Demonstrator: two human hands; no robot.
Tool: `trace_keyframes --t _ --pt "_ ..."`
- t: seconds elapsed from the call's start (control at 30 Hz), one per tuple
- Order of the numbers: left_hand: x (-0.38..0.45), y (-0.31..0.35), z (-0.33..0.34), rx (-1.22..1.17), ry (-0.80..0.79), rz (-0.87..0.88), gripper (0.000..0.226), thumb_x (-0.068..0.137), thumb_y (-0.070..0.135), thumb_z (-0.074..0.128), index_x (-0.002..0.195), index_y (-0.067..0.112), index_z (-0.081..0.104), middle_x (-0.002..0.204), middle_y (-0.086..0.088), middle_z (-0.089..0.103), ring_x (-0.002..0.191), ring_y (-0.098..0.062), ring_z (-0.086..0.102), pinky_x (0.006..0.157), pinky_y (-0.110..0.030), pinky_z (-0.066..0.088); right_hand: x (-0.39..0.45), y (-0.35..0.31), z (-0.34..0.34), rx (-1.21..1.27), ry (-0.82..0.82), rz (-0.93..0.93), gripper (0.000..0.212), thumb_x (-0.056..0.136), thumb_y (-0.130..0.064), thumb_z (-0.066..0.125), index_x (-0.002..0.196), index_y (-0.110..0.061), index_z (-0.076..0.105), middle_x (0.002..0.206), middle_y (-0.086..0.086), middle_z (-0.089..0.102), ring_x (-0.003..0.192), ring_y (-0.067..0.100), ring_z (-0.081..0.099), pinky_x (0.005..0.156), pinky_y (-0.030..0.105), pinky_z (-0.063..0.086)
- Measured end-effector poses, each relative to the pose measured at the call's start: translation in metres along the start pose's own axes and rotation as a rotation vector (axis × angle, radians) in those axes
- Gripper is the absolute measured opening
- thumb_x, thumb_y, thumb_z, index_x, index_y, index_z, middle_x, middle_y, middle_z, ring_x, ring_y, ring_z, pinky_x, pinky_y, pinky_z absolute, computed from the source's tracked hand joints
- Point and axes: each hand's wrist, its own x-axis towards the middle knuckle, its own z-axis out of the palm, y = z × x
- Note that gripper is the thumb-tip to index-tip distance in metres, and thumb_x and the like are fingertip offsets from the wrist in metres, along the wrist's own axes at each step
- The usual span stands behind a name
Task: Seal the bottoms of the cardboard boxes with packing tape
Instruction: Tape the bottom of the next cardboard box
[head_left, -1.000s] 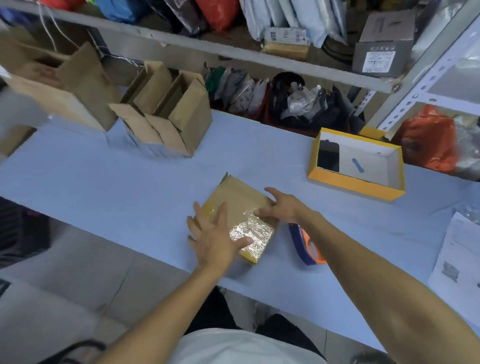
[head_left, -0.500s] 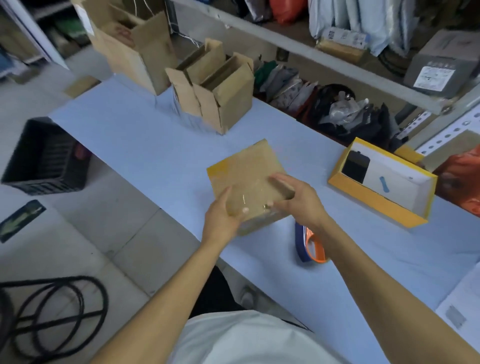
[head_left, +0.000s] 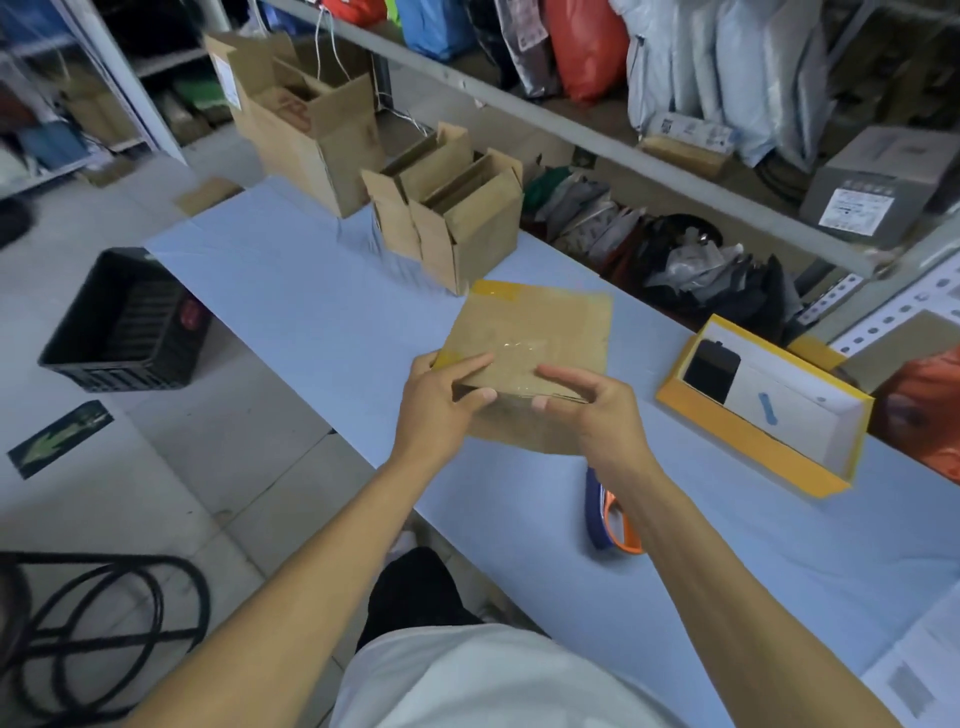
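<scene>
Above blue table (head_left: 291, 291), both hands' grip holds taped box (head_left: 535, 338); tape dispenser (head_left: 605, 514) under right forearm.

Two hands, left hand (head_left: 441, 410) and right hand (head_left: 592, 410). One taped cardboard box (head_left: 535, 343) between them. Two small open boxes (head_left: 447, 218) at far edge of surface (head_left: 291, 291); one large open carton (head_left: 306, 119) beyond. One yellow tray (head_left: 753, 447). One tape dispenser (head_left: 608, 514). One black crate (head_left: 124, 322) on floor. One grey box (head_left: 878, 187) on shelf.
</scene>
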Motion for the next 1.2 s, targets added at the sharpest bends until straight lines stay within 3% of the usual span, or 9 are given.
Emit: trace_keyframes --t 0.07,0.37,0.5,0.77,0.83,0.9,1.0,1.13,1.2 --pt "-0.002 0.006 0.000 0.059 0.019 0.021 0.036 0.087 0.035 0.068 0.122 0.045 0.064 0.127 0.005 0.037 0.122 -0.017 0.037 0.108 -0.023 0.031 -0.002 0.000 0.000 0.086 0.040 0.027 0.032 0.065 -0.025 0.084 0.095 -0.034 0.079 0.098 -0.013 0.076 0.092 0.004 0.071 0.073 0.016 0.053" --pt "-0.014 0.024 0.011 0.128 0.171 0.005 0.028 0.092 0.033 0.065 0.119 0.039 0.068 0.117 0.001 0.038 0.106 -0.015 0.027 0.095 -0.017 0.027 -0.005 -0.001 0.008 0.067 0.080 0.000 0.022 0.070 -0.016 0.084 0.085 -0.032 0.080 0.090 -0.009 0.077 0.084 0.005 0.072 0.067 0.014 0.051" --pt "-0.014 0.025 0.005 0.175 0.190 0.075 0.025 0.089 0.030 0.067 0.110 0.043 0.070 0.127 0.005 0.033 0.112 -0.016 0.026 0.095 -0.030 0.034 -0.005 -0.002 0.007 0.079 0.100 0.084 0.020 0.069 -0.022 0.086 0.086 -0.032 0.080 0.091 -0.009 0.076 0.089 0.009 0.071 0.079 0.026 0.052" --pt "-0.021 0.017 0.007 0.092 0.381 0.149 0.014 0.086 0.019 0.072 0.092 0.031 0.078 0.129 0.012 0.045 0.115 -0.018 0.032 0.096 -0.046 0.041 0.000 -0.012 0.013 0.047 -0.007 0.081 0.017 0.069 -0.024 0.086 0.084 -0.031 0.080 0.086 -0.009 0.076 0.081 0.006 0.071 0.068 0.015 0.049" --pt "-0.021 0.014 0.005 0.106 0.352 0.190 0.013 0.086 0.020 0.072 0.094 0.029 0.078 0.126 0.014 0.047 0.119 -0.016 0.032 0.097 -0.044 0.043 0.004 -0.014 0.011 0.036 -0.027 0.102 0.016 0.070 -0.022 0.087 0.083 -0.028 0.081 0.084 -0.007 0.076 0.080 0.008 0.070 0.072 0.020 0.050" --pt "-0.019 0.012 0.001 0.119 0.255 0.178 0.016 0.086 0.025 0.071 0.100 0.030 0.076 0.135 0.014 0.041 0.128 -0.013 0.028 0.096 -0.030 0.042 0.008 -0.019 0.004 0.007 -0.061 0.122 0.015 0.070 -0.020 0.087 0.082 -0.025 0.080 0.083 -0.007 0.076 0.077 0.006 0.070 0.072 0.019 0.050" --pt "-0.012 0.006 -0.015 0.047 0.034 0.015 0.046 0.080 0.041 0.074 0.123 0.047 0.059 0.146 0.015 0.024 0.133 -0.005 0.027 0.097 -0.020 0.029 0.013 -0.025 -0.010 0.016 -0.105 0.146 0.020 0.070 -0.024 0.087 0.088 -0.024 0.079 0.084 -0.008 0.076 0.071 0.003 0.069 0.058 0.013 0.048" --pt "-0.007 0.002 -0.015 -0.189 -0.100 -0.058 0.020 0.092 0.023 0.065 0.107 0.035 0.071 0.117 0.021 0.059 0.128 -0.010 0.049 0.097 -0.020 0.039 0.020 -0.023 -0.012 -0.139 -0.092 0.217 0.040 0.069 -0.037 0.087 0.104 -0.034 0.071 0.093 -0.012 0.071 0.078 0.004 0.067 0.060 0.018 0.047" --pt "-0.010 0.001 -0.005 -0.144 -0.088 -0.098 0.016 0.091 0.023 0.065 0.104 0.031 0.071 0.125 0.014 0.058 0.129 -0.007 0.048 0.096 -0.020 0.039 0.024 -0.019 -0.007 -0.286 -0.028 0.204 0.047 0.068 -0.042 0.087 0.109 -0.031 0.066 0.103 -0.019 0.059 0.089 0.003 0.059 0.066 0.022 0.042"
